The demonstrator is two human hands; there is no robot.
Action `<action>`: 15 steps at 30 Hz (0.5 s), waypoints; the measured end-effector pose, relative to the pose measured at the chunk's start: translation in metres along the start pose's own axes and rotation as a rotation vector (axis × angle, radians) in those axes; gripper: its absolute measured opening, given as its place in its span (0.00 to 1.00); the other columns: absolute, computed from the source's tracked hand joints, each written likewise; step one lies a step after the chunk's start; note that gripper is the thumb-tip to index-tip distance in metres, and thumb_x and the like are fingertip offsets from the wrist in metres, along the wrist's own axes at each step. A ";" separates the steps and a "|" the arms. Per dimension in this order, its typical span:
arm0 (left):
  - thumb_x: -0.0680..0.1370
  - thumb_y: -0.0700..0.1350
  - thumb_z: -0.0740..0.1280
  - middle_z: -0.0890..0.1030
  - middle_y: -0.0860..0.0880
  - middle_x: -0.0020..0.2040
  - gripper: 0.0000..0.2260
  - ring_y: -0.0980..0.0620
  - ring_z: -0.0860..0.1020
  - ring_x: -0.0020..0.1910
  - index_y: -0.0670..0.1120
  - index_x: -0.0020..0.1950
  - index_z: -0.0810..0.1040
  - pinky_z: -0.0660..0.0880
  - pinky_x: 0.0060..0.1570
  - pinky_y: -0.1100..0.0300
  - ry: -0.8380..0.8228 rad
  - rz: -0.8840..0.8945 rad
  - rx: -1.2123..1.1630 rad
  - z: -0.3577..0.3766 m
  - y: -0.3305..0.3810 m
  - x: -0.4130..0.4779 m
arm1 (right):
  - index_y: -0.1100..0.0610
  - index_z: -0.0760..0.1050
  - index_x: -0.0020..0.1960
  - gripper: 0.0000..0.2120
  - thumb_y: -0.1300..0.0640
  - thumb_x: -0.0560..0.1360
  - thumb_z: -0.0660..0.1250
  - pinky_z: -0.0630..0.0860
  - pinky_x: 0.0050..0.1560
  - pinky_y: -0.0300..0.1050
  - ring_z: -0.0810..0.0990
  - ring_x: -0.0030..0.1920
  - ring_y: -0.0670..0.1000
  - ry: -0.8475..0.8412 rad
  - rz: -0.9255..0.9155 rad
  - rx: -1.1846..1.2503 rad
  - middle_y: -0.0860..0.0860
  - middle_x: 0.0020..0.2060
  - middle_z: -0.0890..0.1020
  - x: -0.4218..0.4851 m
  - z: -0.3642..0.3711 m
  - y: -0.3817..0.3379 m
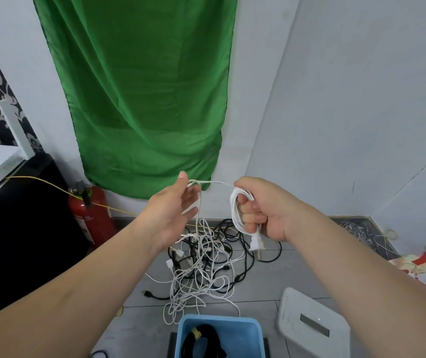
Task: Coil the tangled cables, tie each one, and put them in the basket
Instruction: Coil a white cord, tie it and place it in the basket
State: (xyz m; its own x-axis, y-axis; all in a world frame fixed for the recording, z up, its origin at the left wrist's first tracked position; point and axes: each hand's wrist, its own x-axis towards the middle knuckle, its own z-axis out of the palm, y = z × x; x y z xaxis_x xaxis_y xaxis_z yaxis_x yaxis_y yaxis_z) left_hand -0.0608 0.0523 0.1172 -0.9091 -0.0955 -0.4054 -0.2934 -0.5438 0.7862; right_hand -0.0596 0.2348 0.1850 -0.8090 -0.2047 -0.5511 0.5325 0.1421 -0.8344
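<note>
Grey floor tiles below a hanging green cloth (150, 99): one white cable is partway coiled.

From the head view, the right hand (261, 210) is fisted round the loops of the white cable (237, 210), with its plug (254, 245) dangling below. The left hand (173, 210), fingers loosely spread, lets the free run slide over them. That run drops to the tangle (206, 262) on the floor, far of the blue basket (255, 329), which holds a tied black cable (201, 337). I'd say the next move needs more slack drawn free, another loop laid and then a tie.
</note>
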 end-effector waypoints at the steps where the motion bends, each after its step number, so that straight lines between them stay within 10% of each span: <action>1: 0.82 0.53 0.67 0.83 0.46 0.52 0.11 0.49 0.80 0.55 0.46 0.52 0.76 0.74 0.65 0.48 0.032 0.012 0.017 -0.003 -0.001 0.002 | 0.54 0.67 0.30 0.19 0.53 0.80 0.58 0.63 0.23 0.37 0.53 0.20 0.47 0.005 0.005 0.005 0.47 0.21 0.57 0.000 -0.001 0.000; 10: 0.86 0.44 0.62 0.77 0.45 0.35 0.07 0.50 0.81 0.32 0.40 0.54 0.72 0.85 0.45 0.44 0.045 -0.107 -0.181 -0.008 -0.003 0.006 | 0.58 0.68 0.33 0.14 0.59 0.77 0.58 0.65 0.26 0.38 0.54 0.21 0.49 0.331 -0.040 0.060 0.49 0.19 0.60 0.011 -0.010 0.009; 15: 0.85 0.47 0.65 0.81 0.46 0.47 0.07 0.51 0.79 0.43 0.44 0.55 0.75 0.80 0.50 0.50 0.049 -0.097 -0.030 -0.012 -0.006 0.007 | 0.59 0.70 0.35 0.12 0.60 0.77 0.58 0.66 0.27 0.41 0.55 0.21 0.51 0.413 -0.045 -0.044 0.50 0.19 0.63 0.016 -0.019 0.016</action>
State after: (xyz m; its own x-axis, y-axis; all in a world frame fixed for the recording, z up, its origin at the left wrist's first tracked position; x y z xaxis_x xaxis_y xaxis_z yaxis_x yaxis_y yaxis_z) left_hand -0.0622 0.0444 0.1040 -0.8612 -0.0810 -0.5018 -0.3699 -0.5772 0.7280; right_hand -0.0686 0.2528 0.1627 -0.8679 0.1924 -0.4580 0.4904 0.1849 -0.8516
